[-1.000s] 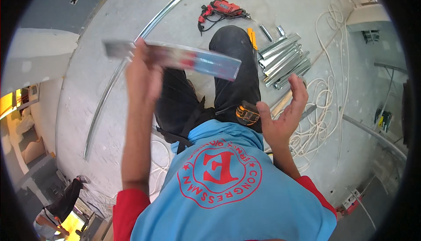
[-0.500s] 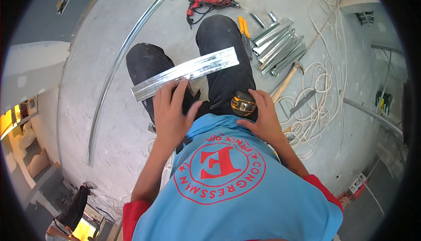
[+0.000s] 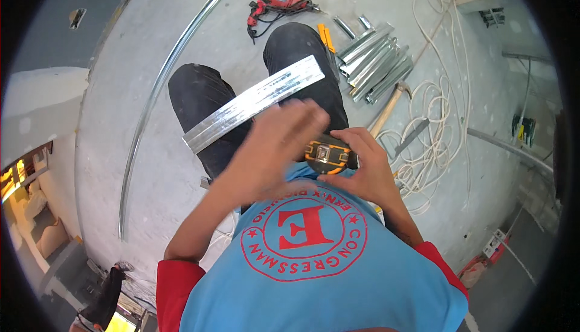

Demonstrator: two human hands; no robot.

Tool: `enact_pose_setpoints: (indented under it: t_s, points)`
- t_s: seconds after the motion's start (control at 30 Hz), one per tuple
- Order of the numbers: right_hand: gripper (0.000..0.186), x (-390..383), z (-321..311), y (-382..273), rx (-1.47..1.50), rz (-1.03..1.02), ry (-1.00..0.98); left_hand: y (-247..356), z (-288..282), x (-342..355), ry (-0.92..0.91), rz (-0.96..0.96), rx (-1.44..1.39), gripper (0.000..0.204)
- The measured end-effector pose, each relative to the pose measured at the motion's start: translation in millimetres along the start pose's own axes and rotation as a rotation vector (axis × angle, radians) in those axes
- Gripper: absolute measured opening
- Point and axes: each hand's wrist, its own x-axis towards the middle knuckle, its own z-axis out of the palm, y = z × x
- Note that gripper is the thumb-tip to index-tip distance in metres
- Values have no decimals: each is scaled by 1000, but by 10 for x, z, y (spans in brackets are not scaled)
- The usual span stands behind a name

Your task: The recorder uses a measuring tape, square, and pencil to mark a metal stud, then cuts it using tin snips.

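Observation:
A black and yellow tape measure [image 3: 327, 154] is gripped at its right side by my right hand [image 3: 367, 166], thumb below and fingers above, close in front of my shirt. My left hand [image 3: 270, 146] reaches across to the left side of the tape measure, its fingers smeared by motion; whether it touches the tape measure I cannot tell. Across my two thighs lies a shiny metal channel piece [image 3: 251, 106], slanting up to the right, with neither hand holding it.
A red drill [image 3: 281, 1] lies on the floor beyond my knees. Right of them are a yellow-handled tool [image 3: 326, 37], several cut metal channels [image 3: 376, 66], a hammer [image 3: 388, 111] and a coiled white cable [image 3: 432, 166]. One long metal channel [image 3: 147, 109] runs along the left.
My left hand has left the metal channel and moved right toward the tape measure. My right hand has closed on the tape measure and raised it from my lap. The channel has tilted slightly.

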Motion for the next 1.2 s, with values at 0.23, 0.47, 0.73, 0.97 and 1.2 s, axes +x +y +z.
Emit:
enact_pose_setpoints:
  t_s: [0.23,0.47,0.73,0.97,1.2]
  points:
    - [74,400,74,-177,806,239,-95,54,221,-121,-1,-246,17,108]
    - [37,537,259,-34,1015,493,-297,-89,90,-308,62,-224,135,87]
    - [29,658,243,-94,965,350,-228,-179,-79,-251,101,-200,129,67]
    - [20,1004,-138,114,417,260,263,-352,-472,-419,161,-524,57,54]
    - [25,1341,-78,412,209,319,438,-368,-643,-742,80,-696,19,53]
